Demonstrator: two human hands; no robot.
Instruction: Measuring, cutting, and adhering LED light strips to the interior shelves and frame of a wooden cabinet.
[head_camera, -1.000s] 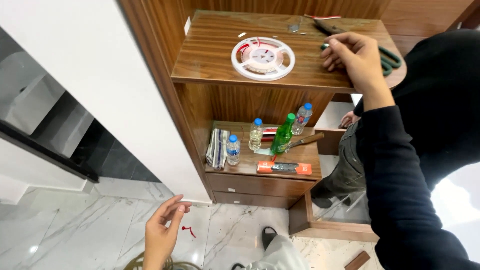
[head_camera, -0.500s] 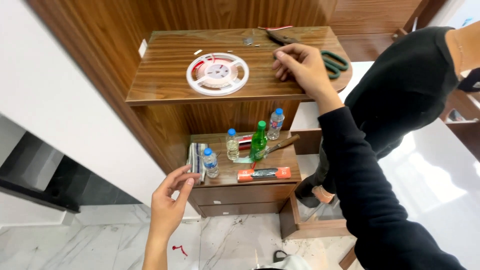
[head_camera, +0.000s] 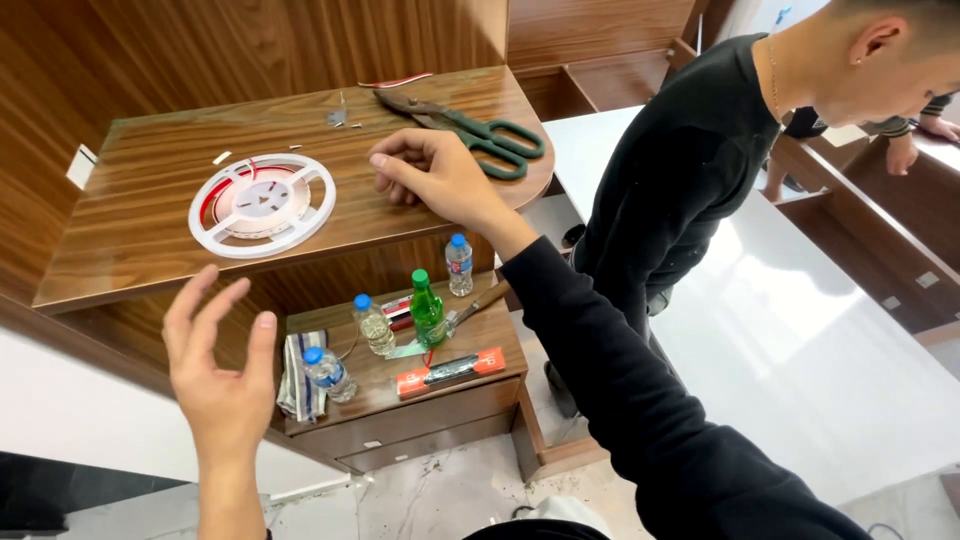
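Right hand (head_camera: 435, 175) loosely curled, fingertips on wooden shelf top (head_camera: 140, 220), holding nothing | left hand (head_camera: 222, 375) spread, empty, raised | white reel (head_camera: 262, 204) between them | green-handled scissors (head_camera: 470, 125) just beside right hand | wood-panelled room.

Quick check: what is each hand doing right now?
Left hand: open, empty, raised in the air.
Right hand: fingers curled, resting on the wooden shelf, holding nothing visible.
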